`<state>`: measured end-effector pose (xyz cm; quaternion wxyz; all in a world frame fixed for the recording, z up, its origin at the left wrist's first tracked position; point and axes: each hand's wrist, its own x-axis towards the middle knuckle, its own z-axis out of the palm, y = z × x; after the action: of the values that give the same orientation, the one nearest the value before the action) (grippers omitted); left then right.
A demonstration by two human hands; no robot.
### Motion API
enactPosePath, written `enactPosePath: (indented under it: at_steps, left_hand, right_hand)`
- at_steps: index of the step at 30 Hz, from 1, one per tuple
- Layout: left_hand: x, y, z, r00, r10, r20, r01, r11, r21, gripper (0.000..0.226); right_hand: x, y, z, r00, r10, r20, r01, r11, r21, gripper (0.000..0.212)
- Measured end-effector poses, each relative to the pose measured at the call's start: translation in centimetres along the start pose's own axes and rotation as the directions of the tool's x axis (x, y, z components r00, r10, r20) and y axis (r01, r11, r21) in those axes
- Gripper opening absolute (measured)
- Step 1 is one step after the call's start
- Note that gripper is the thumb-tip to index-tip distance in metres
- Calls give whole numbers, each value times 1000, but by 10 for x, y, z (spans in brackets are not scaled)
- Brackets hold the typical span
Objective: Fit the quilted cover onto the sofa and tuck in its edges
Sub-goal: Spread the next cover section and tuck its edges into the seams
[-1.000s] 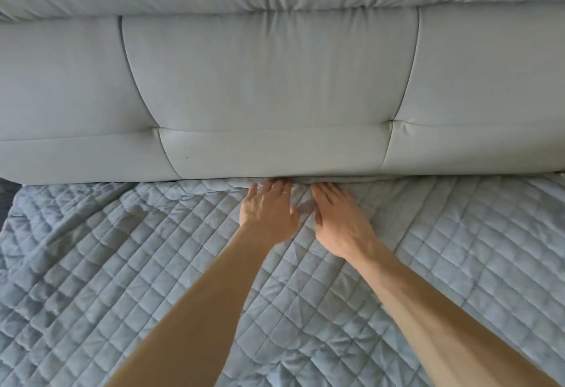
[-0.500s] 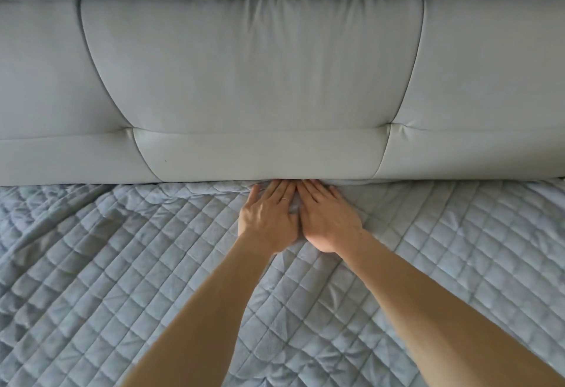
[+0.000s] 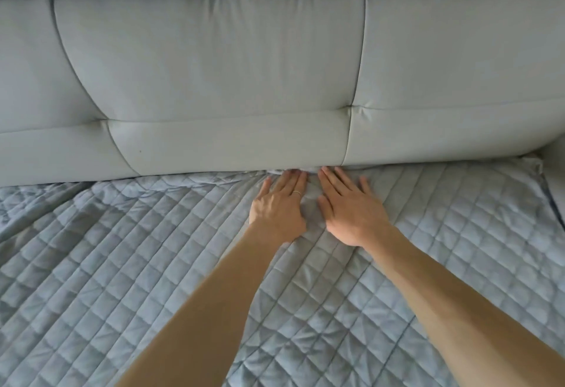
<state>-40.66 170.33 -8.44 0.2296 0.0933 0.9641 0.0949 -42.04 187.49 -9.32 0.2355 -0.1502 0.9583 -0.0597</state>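
Quilted grey cover (image 3: 107, 264) spans the seat across the lower frame, wrinkled at far left. Its rear edge passes under the pale sofa backrest (image 3: 214, 81); the depth of the tuck is hidden. At centre, my left hand (image 3: 279, 208) lies flat on the cover, fingers straight and together, a ring (image 3: 296, 192) on one, tips at the crease. Just beside it, my right hand (image 3: 351, 212) presses flat, fingers slightly spread. At the right edge, the cover's corner (image 3: 533, 166) meets a cut-off sofa part.

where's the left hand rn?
Head view, centre: left hand lies flat on the quilted cover, fingertips at the backrest crease, just left of the right hand.
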Motion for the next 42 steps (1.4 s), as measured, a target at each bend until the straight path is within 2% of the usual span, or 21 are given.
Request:
enactPosePath:
  at_steps: [9, 15, 17, 21, 24, 29, 36, 39, 42]
  left_hand:
    - [19, 7, 8, 997, -73, 25, 72, 997, 32, 67]
    - [22, 13, -4, 983, -139, 123, 136, 990, 35, 67]
    - [18, 15, -7, 983, -127, 131, 121, 991, 57, 69]
    - [10, 26, -1, 1000, -12, 22, 11, 998, 64, 72]
    - [12, 32, 6, 998, -45, 44, 46, 999, -21, 69]
    - [19, 30, 11, 996, -73, 47, 74, 997, -26, 68]
    - [37, 26, 8, 997, -69, 15, 69, 998, -10, 80]
    - [35, 30, 4, 992, -90, 85, 86, 995, 43, 74]
    - [27, 27, 1, 992, -49, 117, 49, 999, 1, 77]
  right_hand:
    - [26, -11, 6, 1000, 31, 0, -31, 999, -22, 60]
    - [30, -4, 0, 999, 27, 28, -28, 999, 21, 59]
    - [19, -4, -1, 999, 27, 35, -29, 998, 64, 61]
    - [-15, 15, 5, 996, 83, -19, -81, 992, 100, 66]
    - [-6, 21, 2, 990, 142, 20, -144, 985, 91, 67]
    - [0, 17, 3, 988, 151, 17, -151, 986, 69, 67]
    - [17, 27, -1, 990, 119, -69, -118, 993, 13, 67]
    - [14, 20, -6, 987, 158, -15, -157, 987, 33, 64]
    - [11, 9, -11, 977, 204, 57, -206, 978, 37, 61]
